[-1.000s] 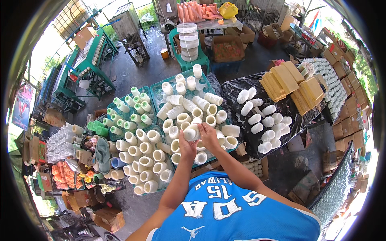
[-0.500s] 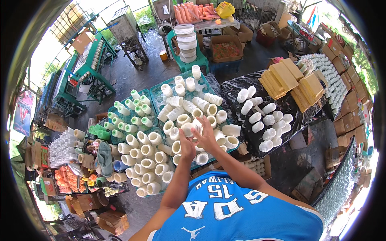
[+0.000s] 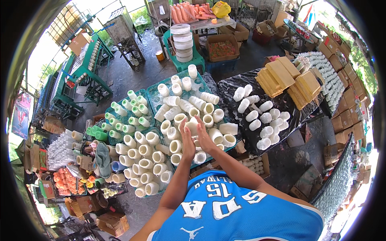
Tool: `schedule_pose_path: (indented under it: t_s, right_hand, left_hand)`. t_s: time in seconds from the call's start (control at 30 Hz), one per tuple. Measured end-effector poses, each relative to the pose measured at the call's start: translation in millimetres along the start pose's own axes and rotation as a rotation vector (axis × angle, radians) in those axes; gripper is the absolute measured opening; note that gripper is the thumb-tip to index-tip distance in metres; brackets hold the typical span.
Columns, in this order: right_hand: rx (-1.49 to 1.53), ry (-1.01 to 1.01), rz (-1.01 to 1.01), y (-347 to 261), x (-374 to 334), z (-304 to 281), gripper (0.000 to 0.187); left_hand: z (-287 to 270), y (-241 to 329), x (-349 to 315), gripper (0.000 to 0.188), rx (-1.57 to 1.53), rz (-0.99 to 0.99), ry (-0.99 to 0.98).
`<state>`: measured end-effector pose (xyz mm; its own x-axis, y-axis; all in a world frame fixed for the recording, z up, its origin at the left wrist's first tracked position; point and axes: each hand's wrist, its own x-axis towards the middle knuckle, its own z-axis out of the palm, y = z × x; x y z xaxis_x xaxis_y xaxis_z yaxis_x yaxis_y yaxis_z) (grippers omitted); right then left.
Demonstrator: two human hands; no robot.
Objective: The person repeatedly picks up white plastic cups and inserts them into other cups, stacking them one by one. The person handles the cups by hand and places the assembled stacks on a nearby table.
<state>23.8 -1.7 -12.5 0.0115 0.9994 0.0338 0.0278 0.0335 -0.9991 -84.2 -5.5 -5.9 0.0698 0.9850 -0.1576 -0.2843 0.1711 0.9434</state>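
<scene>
Now pressing the white cylinder between straightened left hand and right hand, no longer fanned across it, over the green tray; apparently steadying from both sides.

left hand, right hand partly hiding white cylinder, jersey cut off below

Bright daylight pours through open sides, past a dark metal lattice at far left and green foliage behind. The stained dark-grey floor bears a green plastic chair; brown cardboard boxes line the right.
</scene>
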Motion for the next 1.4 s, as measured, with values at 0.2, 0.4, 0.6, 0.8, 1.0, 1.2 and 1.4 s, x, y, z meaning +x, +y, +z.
schedule_pose_path:
  t_s: [0.2, 0.4, 0.6, 0.8, 1.0, 1.2, 1.4]
  right_hand:
    - [0.087, -0.051, -0.075, -3, 4, -2, 0.062]
    - [0.034, 0.001, -0.08, -20, 5, 6, 0.062]
    - [0.14, 0.112, -0.085, -44, 9, -2, 0.06]
    - [0.374, 0.166, -0.043, -40, 7, -3, 0.059]
    - [0.427, 0.189, 0.133, -23, 0, 2, 0.058]
    - [0.49, 0.232, 0.245, -4, -8, 10, 0.052]
    - [0.145, 0.451, 0.086, -22, -10, 14, 0.042]
  left_hand:
    - [4, 3, -6, 0.072, -0.2, -0.125, 0.059]
    - [13, 25, -2, 0.068, 0.004, 0.128, -0.011]
    - [43, 36, -11, 0.063, 0.031, 0.155, 0.113]
    - [47, 48, -8, 0.053, -0.142, 0.041, 0.277]
    - [13, 5, 23, 0.048, -0.382, -0.085, 0.411]
    - [-2, -23, 25, 0.047, -0.446, -0.311, 0.449]
    - [4, -15, 23, 0.044, -0.812, -0.33, 0.132]
